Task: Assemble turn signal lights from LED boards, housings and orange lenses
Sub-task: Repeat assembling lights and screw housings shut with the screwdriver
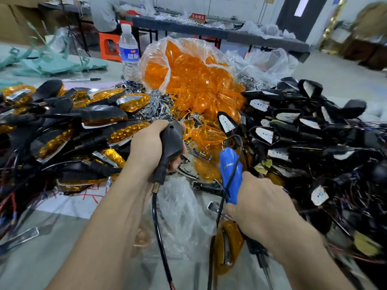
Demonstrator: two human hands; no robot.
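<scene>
My left hand (146,149) grips a black housing (171,141) above the pile; my right hand (259,204) clenches a blue tool (229,174) (its cord (241,146) loops close). That cord could snag loose lenses (206,133) and scatter them.

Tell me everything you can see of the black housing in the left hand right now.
The black housing is matte, plastic-looking and teardrop-shaped, its closed back facing the camera, with a small hole near the top. It narrows down to a stalk ending in a brass-coloured threaded tip, from which a black cable hangs. The left hand grips it, roughly upright.
</scene>
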